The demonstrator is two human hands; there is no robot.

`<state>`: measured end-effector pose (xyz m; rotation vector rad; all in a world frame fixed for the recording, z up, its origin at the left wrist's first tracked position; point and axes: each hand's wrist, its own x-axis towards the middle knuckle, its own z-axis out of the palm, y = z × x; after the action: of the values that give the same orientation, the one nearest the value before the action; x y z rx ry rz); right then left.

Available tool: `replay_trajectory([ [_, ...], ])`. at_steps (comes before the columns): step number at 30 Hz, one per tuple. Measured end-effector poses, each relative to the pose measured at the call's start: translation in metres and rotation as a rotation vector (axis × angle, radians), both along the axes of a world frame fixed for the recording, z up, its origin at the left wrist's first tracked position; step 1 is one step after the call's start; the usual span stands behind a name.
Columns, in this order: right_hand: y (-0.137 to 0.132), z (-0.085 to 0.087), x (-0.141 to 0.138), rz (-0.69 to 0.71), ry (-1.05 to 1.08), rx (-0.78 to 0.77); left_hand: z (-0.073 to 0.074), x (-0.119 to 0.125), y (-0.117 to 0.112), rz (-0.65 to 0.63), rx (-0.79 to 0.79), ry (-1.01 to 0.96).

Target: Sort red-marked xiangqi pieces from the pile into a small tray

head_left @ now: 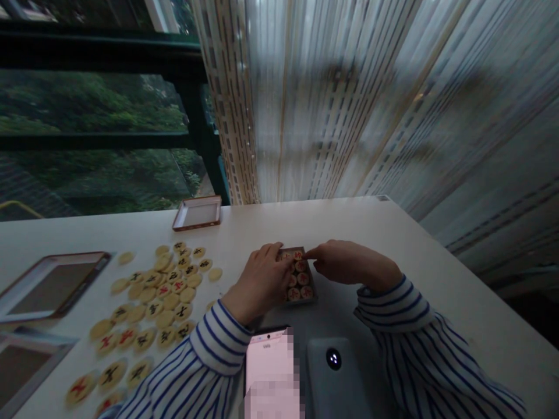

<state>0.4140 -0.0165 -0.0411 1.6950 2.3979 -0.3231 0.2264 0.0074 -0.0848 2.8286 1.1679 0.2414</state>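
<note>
A small box (pixel 308 301) stands in front of me, with round Chinese chess pieces (pixel 303 278) laid in rows inside, their red characters facing up. My left hand (pixel 264 276) covers the box's left side and grips it, with the fingers at the far left corner and hiding some pieces. From the right comes my right hand (pixel 345 262), its index finger stretched to the piece (pixel 298 255) at the far right corner. The other fingers of that hand are curled in, and I see nothing held in them.
Many loose chess pieces (pixel 152 291), some with red or black characters, lie spread at the left. Shallow trays stand at the back (pixel 198 213) and far left (pixel 52 285). A lit phone (pixel 267 361) and a pale device (pixel 334 384) lie near me. Behind hangs a curtain (pixel 305 105).
</note>
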Motion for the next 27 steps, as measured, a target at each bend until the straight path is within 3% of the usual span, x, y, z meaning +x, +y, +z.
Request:
replay_trajectory([
  [6, -0.0015, 0.0000, -0.0023, -0.007, -0.073, 0.076, -0.0030, 0.0041, -0.0056, 0.012, 0.049, -0.006],
  [27, 0.0002, -0.0089, -0.0056, -0.010, -0.099, 0.125, -0.0081, 0.0054, -0.0056, 0.014, 0.054, -0.016],
])
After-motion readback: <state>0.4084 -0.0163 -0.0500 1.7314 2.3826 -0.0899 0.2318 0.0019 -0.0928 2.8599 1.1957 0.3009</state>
